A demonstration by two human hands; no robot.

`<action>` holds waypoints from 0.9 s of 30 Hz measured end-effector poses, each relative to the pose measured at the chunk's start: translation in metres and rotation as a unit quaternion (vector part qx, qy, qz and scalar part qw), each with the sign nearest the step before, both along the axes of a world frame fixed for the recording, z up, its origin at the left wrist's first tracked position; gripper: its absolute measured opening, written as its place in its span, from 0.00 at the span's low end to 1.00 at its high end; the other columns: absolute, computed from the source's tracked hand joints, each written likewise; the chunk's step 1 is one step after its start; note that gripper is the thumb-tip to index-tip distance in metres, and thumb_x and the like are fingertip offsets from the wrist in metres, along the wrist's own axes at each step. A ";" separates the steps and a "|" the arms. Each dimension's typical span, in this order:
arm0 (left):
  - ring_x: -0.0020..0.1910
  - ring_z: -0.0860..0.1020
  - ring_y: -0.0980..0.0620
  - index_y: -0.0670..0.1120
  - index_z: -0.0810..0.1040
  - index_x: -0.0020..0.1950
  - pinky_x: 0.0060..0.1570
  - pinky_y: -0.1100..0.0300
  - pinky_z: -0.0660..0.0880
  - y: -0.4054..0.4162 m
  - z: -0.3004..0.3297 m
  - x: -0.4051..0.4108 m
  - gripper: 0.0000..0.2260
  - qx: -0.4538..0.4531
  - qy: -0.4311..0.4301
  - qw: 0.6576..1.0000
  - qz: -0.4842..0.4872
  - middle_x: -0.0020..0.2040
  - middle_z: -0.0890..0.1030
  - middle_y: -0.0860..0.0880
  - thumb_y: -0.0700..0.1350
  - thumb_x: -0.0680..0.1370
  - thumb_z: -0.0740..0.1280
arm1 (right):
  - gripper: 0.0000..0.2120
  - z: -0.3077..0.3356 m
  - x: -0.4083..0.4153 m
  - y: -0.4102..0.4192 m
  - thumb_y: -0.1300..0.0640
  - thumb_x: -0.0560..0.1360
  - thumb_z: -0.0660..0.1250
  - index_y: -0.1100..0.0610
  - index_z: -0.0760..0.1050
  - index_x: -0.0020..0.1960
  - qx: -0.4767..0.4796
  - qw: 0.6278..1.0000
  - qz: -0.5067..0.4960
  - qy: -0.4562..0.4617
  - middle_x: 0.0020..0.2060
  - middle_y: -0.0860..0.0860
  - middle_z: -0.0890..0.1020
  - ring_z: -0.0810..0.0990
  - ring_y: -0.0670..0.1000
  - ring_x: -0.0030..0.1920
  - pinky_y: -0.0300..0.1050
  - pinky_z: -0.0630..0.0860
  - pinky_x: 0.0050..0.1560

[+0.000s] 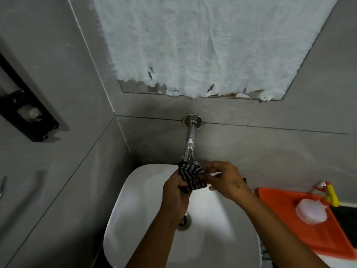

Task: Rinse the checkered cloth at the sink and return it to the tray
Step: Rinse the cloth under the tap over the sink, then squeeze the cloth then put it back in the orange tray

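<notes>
The checkered cloth (191, 176), black and grey, is bunched over the white sink (210, 219) just under the spout of the chrome wall tap (190, 144). My left hand (176, 192) grips its lower left part from below. Pinching its right edge with thumb and fingers is my right hand (226, 180). I cannot tell whether water is running. The orange tray (286, 219) lies on the counter to the right of the sink, apart from both hands.
A white round lidded container (311, 210) sits on the tray, with a red and yellow clip-like object (330, 192) at its far edge. A mirror covered with white paper (202, 45) hangs above the tap. A black fixture (25, 111) is on the left wall.
</notes>
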State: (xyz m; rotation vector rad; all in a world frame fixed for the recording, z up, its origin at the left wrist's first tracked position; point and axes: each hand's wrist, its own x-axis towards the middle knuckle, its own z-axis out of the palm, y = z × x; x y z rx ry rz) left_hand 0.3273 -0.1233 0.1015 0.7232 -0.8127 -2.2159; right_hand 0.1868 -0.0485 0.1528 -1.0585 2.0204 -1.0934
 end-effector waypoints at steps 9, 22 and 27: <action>0.59 0.79 0.40 0.34 0.77 0.57 0.65 0.49 0.74 0.011 -0.029 -0.027 0.18 0.298 0.059 0.951 0.060 0.58 0.78 0.36 0.32 0.68 0.66 | 0.12 -0.014 -0.023 0.045 0.63 0.72 0.73 0.47 0.77 0.42 -0.028 0.999 -0.046 0.011 0.39 0.51 0.81 0.82 0.50 0.40 0.40 0.80 0.37; 0.48 0.80 0.44 0.43 0.77 0.52 0.48 0.50 0.78 0.067 -0.032 -0.269 0.17 -0.274 -0.304 0.872 -0.267 0.50 0.81 0.41 0.29 0.67 0.72 | 0.07 -0.118 -0.124 0.197 0.70 0.76 0.67 0.63 0.80 0.50 -0.074 0.844 -0.406 -0.343 0.39 0.58 0.85 0.84 0.50 0.33 0.41 0.81 0.31; 0.59 0.78 0.42 0.39 0.78 0.57 0.50 0.57 0.72 0.103 -0.112 -0.343 0.16 -0.492 -0.405 0.680 -0.362 0.59 0.81 0.39 0.37 0.70 0.71 | 0.12 -0.177 -0.158 0.215 0.68 0.73 0.69 0.58 0.78 0.33 0.043 0.861 -0.447 -0.239 0.36 0.64 0.84 0.83 0.61 0.37 0.62 0.81 0.45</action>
